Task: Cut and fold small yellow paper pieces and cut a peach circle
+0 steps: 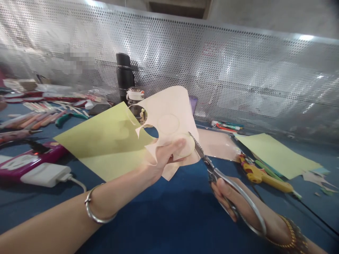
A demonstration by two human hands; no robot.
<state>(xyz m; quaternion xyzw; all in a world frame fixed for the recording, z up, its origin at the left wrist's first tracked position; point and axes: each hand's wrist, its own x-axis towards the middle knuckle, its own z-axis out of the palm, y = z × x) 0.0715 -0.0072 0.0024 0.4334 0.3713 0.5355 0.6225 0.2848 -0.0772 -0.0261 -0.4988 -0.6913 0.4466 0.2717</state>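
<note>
My left hand (164, 158) pinches a pale peach paper sheet (169, 109), which has curved cut-outs along its edge. A round paper disc (186, 145), still joined to the sheet, lies under my left fingertips. My right hand (227, 197) grips the handles of steel scissors (212, 169), and their blades reach the disc's edge. A yellow-green sheet (106, 141) lies behind my left hand, partly under the peach sheet. Whether the two sheets touch is hard to tell.
The blue table (148, 218) holds a yellow glue gun (262, 174), another yellow-green sheet (275, 155), a white power bank (45, 174), a pink device (26, 164), green-handled pliers (70, 118) and a black flask (124, 76). A perforated metal panel (238, 70) stands behind.
</note>
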